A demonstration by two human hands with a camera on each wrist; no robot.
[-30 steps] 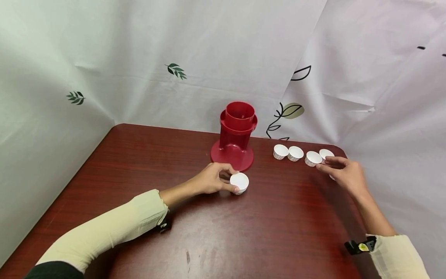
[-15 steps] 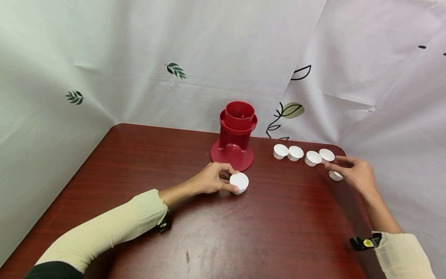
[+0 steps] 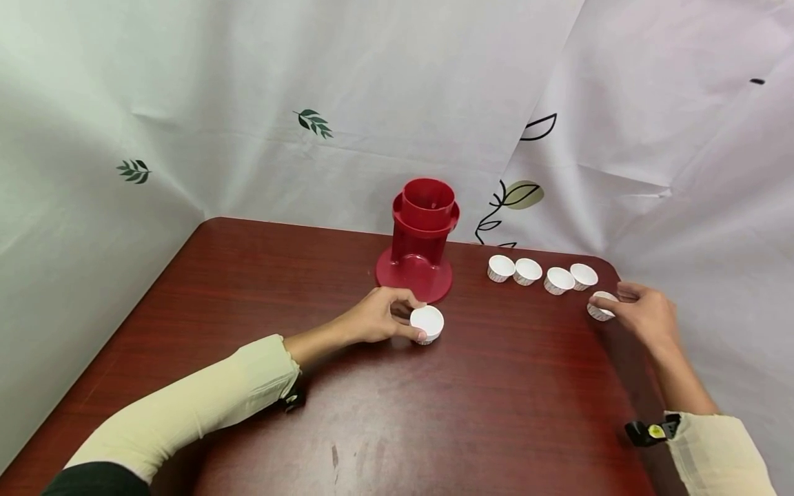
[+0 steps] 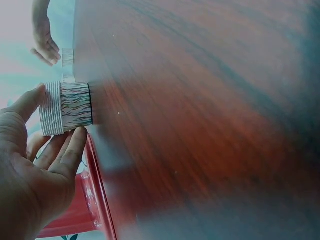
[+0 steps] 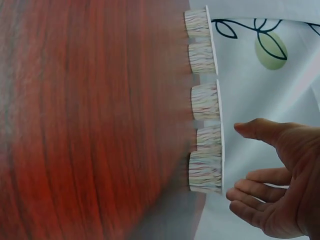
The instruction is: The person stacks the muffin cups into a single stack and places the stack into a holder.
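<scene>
My left hand (image 3: 378, 318) pinches a small stack of nested white paper cups (image 3: 426, 322) between thumb and fingers, mid-table. Several stacked rims show on this patterned stack (image 4: 65, 109) in the left wrist view. At the right, my right hand (image 3: 648, 313) hovers by the nearest single paper cup (image 3: 600, 307), its thumb overlapping that cup in the head view. From the right wrist, the hand (image 5: 280, 180) appears with thumb and fingers spread apart, just above the rim of the nearest cup (image 5: 205, 172), holding nothing.
Several more white cups (image 3: 527, 272) stand in a row along the back right edge. A red plastic stand (image 3: 422, 241) with a round base is behind my left hand. White patterned cloth (image 3: 372, 83) hangs around the brown wooden table (image 3: 496, 413).
My right hand has moved rightward from the back cups to the nearest right cup, its thumb now over it. The left hand and its stack stay in place.
</scene>
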